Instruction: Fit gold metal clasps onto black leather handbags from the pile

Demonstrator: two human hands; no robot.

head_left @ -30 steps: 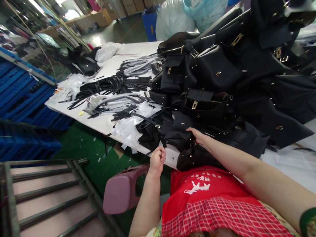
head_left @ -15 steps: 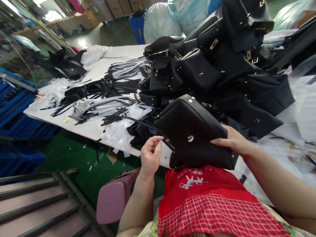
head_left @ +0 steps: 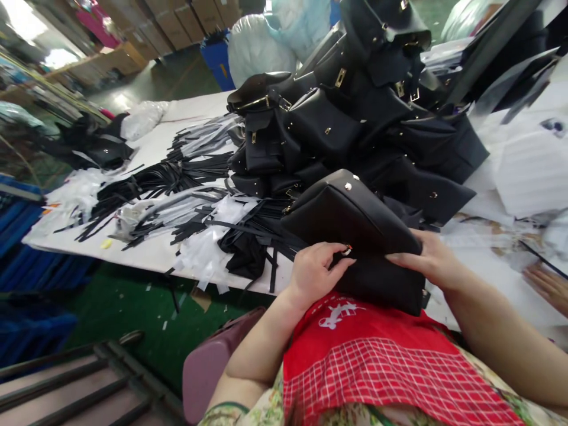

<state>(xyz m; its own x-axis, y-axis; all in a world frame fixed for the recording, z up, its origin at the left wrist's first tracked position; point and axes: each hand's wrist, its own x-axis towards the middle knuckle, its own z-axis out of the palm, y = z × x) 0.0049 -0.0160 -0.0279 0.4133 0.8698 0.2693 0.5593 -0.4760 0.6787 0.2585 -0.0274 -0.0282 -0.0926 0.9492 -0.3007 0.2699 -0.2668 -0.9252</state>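
Observation:
A black leather handbag (head_left: 350,222) with small gold studs rests tilted against my red apron, at the near edge of the white table (head_left: 155,254). My right hand (head_left: 428,260) grips its right side, fingers laid over the front face. My left hand (head_left: 316,272) pinches at a small metal fitting (head_left: 347,251) on the bag's front. Behind it rises a big heap of black handbags (head_left: 355,118) with gold clasps.
Black straps (head_left: 177,171) and white wrapping scraps (head_left: 204,251) cover the table's left half. A pink stool (head_left: 213,367) stands below my left arm. Blue crates (head_left: 26,254) and a metal rack (head_left: 66,378) are at the left, over green floor. White paper sheets (head_left: 528,171) lie at the right.
The bag was pulled off the heap and drawn toward my body. My left hand, first a fist below the table edge, moved onto the bag's front fitting.

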